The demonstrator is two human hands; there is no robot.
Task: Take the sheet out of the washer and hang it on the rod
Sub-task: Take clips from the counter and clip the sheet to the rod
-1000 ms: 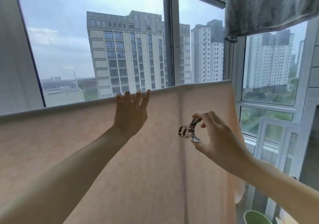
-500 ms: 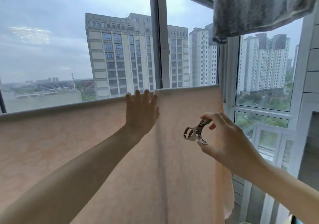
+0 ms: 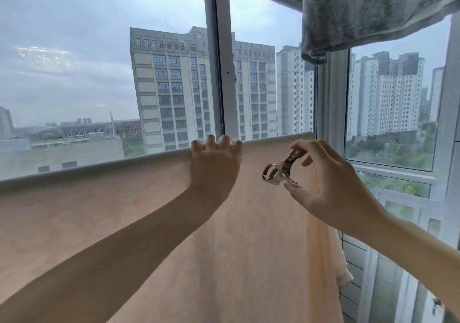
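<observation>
Sheet: we see the peach bedsheet (image 3: 99,223) draped over a line that runs from the left edge up to the right. It hangs flat and fills the lower part of the view. Its top fold is smooth and rounded.
Rod: we cannot see it, as the fold covers it along its whole length.
Outside: through the glass we see a beige tower block (image 3: 174,91) under a grey sky, with lower roofs to its left.
Left hand: our left hand (image 3: 214,170) lies with its palm flat against the sheet just under the fold. The fingers are straight and slightly spread, their tips at the top edge. We cannot tell whether they hook over it.
Window post: a white window post (image 3: 219,61) rises behind the fold, just above that hand.
Clip: a shiny metal clothes clip (image 3: 281,170) sits in the air just right of the left hand, below the fold. It is in front of the sheet and clamps nothing. Its rounded jaws point left and down and look nearly closed.
Right hand: our right hand (image 3: 331,188) pinches the clip's two handles, forefinger on the upper one and thumb on the lower. The other fingers are loosely curled above.
Grey cloth: a mottled grey cloth (image 3: 373,11) hangs from above at the top right, well clear of the sheet.
Right edge: the sheet ends under the right wrist, where pale folds bunch.
</observation>
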